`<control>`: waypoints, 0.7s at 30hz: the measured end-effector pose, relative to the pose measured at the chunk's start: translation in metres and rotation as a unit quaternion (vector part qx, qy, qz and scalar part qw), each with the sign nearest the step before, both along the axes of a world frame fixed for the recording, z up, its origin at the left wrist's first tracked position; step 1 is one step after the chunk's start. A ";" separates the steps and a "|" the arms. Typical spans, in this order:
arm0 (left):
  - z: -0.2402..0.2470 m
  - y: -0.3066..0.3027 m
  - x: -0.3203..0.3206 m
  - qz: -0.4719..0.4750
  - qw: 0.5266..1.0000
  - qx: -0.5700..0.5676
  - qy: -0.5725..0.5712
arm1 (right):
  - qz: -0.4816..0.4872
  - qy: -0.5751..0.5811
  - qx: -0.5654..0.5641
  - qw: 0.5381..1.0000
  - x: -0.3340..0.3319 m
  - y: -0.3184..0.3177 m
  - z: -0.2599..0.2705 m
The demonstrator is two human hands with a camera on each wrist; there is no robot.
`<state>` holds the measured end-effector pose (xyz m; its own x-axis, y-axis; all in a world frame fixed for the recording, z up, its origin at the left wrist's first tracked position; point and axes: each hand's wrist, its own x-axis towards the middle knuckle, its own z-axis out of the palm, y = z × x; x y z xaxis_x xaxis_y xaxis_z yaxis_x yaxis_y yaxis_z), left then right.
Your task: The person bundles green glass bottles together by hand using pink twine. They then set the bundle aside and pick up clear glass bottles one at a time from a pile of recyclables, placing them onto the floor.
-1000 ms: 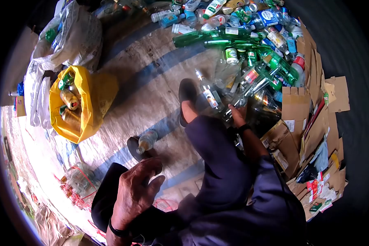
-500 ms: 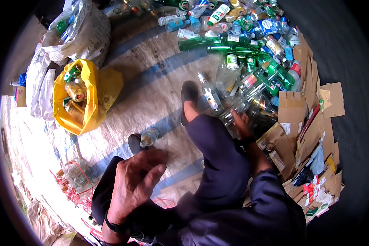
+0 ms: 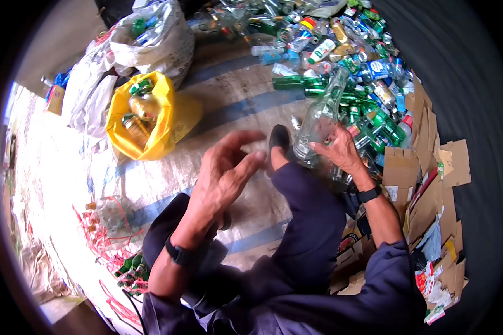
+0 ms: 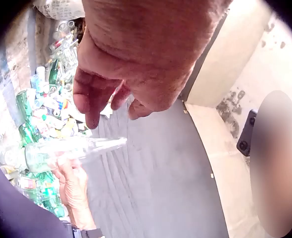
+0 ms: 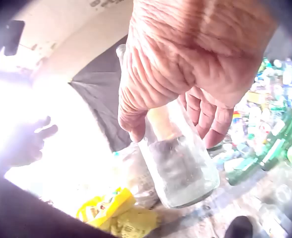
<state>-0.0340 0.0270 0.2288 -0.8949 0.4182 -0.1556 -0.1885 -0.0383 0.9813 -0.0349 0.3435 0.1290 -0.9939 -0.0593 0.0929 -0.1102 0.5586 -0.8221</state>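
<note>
The right hand (image 3: 343, 149) grips a clear glass bottle (image 3: 314, 128) near its base, with the neck pointing up and away, over the pile's near edge. From the right wrist, thumb and fingers of the hand (image 5: 195, 64) lie on either side of the bottle (image 5: 178, 163). The left hand (image 3: 223, 176) hangs in the air above the left knee, fingers loosely bent and holding nothing. Seen from the left wrist, that hand (image 4: 136, 59) is apart from the bottle (image 4: 61, 151), which the right hand (image 4: 72, 186) holds.
A pile of bottles and cans (image 3: 374, 70) lies at the upper right, beside flattened cardboard (image 3: 401, 167). A yellow bag (image 3: 167, 142) holding cans and white sacks (image 3: 176, 50) stand at the upper left. Clear bottles with red string (image 3: 114, 215) lie at the lower left.
The right hand has lifted a clear bottle out of the pile. The left hand has moved up and forward. The view has shifted, and the bag appears farther right.
</note>
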 end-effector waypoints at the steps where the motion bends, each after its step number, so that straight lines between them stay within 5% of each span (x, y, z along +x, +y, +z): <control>1: 0.003 -0.001 -0.001 0.017 0.999 0.009 0.031 | 0.007 0.002 -0.006 1.000 -0.002 -0.013 0.017; 7: 0.021 -0.014 0.000 0.045 0.993 0.089 0.058 | 0.206 -0.026 -0.003 0.978 0.000 -0.099 0.092; 12: 0.011 -0.033 0.002 0.053 0.996 0.059 0.029 | 0.249 0.097 0.102 0.958 0.003 -0.134 0.077; 15: -0.011 -0.032 0.007 0.081 0.990 0.103 0.057 | 0.237 0.019 0.089 0.967 0.008 -0.140 0.068; 18: -0.041 -0.027 0.008 0.062 0.992 -0.043 0.098 | 0.204 -0.107 0.026 0.973 0.013 -0.141 0.064; 19: -0.045 -0.025 0.009 0.065 0.992 -0.043 0.100 | 0.207 -0.105 0.026 0.972 0.014 -0.139 0.063; 21: -0.050 -0.021 0.014 0.008 0.963 -0.215 0.159 | 0.221 -0.027 -0.076 0.972 0.014 -0.136 0.061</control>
<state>-0.0195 0.0062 0.1793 -0.9320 0.3613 -0.0281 0.1218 0.3852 0.9147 -0.0205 0.2079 0.1899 -0.8780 -0.4715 0.0831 -0.2671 0.3383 -0.9023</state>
